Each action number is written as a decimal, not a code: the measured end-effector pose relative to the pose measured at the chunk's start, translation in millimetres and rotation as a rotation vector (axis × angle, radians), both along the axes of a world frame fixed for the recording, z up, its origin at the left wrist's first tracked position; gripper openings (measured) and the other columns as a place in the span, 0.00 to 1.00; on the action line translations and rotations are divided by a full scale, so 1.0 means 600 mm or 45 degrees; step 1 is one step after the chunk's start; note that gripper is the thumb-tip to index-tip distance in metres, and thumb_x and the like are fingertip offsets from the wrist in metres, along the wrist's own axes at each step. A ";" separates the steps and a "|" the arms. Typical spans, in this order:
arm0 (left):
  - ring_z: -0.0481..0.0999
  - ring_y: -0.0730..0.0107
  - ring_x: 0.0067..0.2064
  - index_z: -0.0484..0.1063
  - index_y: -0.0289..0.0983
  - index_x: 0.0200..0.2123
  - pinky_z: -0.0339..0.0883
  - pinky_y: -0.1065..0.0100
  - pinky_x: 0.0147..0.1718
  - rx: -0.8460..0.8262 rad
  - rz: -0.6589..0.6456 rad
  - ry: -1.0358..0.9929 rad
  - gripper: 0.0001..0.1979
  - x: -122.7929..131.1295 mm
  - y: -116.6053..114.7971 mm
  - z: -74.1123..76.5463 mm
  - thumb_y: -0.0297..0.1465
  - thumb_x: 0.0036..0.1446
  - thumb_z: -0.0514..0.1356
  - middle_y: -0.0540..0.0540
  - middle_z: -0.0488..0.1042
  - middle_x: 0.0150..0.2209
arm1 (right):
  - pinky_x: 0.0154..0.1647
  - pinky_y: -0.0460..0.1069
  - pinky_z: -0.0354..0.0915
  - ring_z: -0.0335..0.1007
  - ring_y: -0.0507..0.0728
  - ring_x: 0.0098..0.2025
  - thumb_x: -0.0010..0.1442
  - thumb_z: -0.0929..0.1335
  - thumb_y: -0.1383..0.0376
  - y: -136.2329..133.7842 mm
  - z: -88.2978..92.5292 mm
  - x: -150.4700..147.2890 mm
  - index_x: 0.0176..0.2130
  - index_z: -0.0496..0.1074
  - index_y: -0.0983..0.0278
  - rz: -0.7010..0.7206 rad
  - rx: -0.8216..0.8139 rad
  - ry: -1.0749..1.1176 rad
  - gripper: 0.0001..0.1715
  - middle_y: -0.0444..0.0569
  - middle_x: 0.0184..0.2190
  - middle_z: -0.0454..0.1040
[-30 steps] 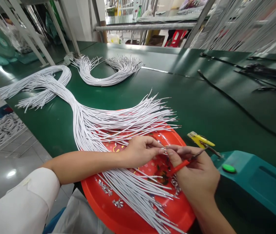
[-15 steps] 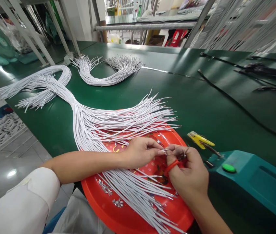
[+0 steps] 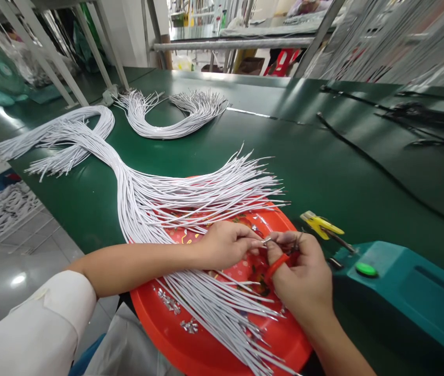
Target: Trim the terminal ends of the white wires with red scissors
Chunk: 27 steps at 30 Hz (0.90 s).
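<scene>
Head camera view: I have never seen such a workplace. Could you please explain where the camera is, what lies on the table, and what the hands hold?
The camera sits on the worker's head and looks down at their own two bare hands. A green table carries a long bundle of white wires. The ends of the bundle fan out over a red tray, where small metal scraps lie. The left hand pinches a wire end. The right hand grips a red-handled tool, apparently small snips, close to that end. To the right lie yellow snips and a teal machine with a green button.
</scene>
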<state>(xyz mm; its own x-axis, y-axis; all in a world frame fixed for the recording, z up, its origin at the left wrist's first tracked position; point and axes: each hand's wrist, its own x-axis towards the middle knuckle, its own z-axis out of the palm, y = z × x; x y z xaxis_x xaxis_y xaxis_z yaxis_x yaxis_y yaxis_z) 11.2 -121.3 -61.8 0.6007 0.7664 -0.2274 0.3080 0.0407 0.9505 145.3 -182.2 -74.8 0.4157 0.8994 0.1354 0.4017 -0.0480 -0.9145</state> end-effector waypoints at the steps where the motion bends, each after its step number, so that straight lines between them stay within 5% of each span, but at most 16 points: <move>1: 0.66 0.79 0.23 0.74 0.31 0.30 0.60 0.74 0.25 -0.012 -0.026 0.005 0.11 -0.001 0.002 0.001 0.33 0.56 0.57 0.51 0.69 0.22 | 0.36 0.53 0.65 0.68 0.56 0.34 0.50 0.67 0.59 -0.001 -0.001 0.001 0.32 0.63 0.59 -0.009 0.002 -0.069 0.10 0.46 0.32 0.70; 10: 0.64 0.82 0.21 0.73 0.31 0.30 0.60 0.75 0.24 -0.301 -0.218 0.045 0.11 -0.010 0.016 0.031 0.33 0.56 0.57 0.52 0.69 0.22 | 0.39 0.53 0.67 0.71 0.57 0.36 0.49 0.69 0.60 0.004 -0.012 0.015 0.33 0.65 0.59 0.144 -0.020 0.171 0.11 0.47 0.33 0.72; 16: 0.64 0.79 0.24 0.77 0.32 0.35 0.58 0.74 0.26 0.017 -0.069 0.104 0.11 -0.004 0.012 0.014 0.32 0.54 0.59 0.50 0.73 0.24 | 0.33 0.52 0.68 0.69 0.55 0.28 0.45 0.73 0.56 0.011 0.002 0.013 0.33 0.65 0.59 -0.050 -0.063 0.362 0.18 0.44 0.27 0.72; 20: 0.68 0.76 0.28 0.77 0.35 0.35 0.60 0.73 0.29 0.416 -0.037 0.128 0.10 -0.006 0.009 0.009 0.30 0.55 0.57 0.49 0.76 0.28 | 0.25 0.50 0.68 0.67 0.53 0.22 0.41 0.74 0.50 0.011 0.015 0.009 0.33 0.66 0.59 -0.108 -0.126 0.526 0.24 0.43 0.23 0.71; 27: 0.72 0.72 0.35 0.76 0.35 0.34 0.63 0.72 0.35 0.959 -0.099 0.223 0.10 -0.012 -0.001 -0.006 0.27 0.57 0.54 0.46 0.76 0.32 | 0.21 0.48 0.64 0.64 0.52 0.21 0.41 0.74 0.48 0.008 0.017 0.003 0.32 0.66 0.60 -0.074 -0.171 0.373 0.25 0.42 0.21 0.69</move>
